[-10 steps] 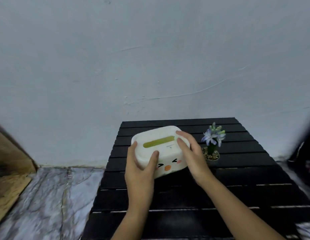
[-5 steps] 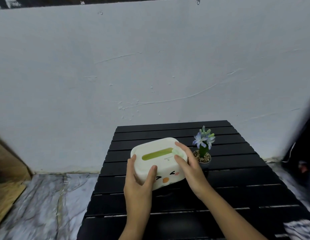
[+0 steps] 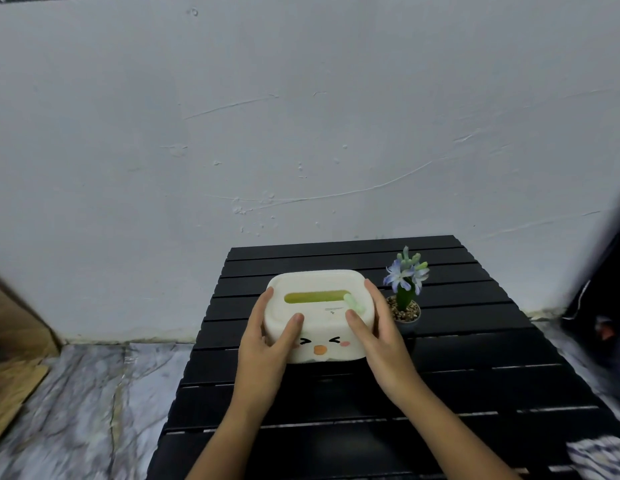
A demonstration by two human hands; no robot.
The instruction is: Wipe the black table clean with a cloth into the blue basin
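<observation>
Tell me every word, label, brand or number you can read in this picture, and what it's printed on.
None can be read.
Small dark print on the lid of the white tissue box, just below the green slot: too small and blurred to read.
Front of the box: only a drawn face, no words.
Flower pot, black table, wall: no lettering visible.
</observation>
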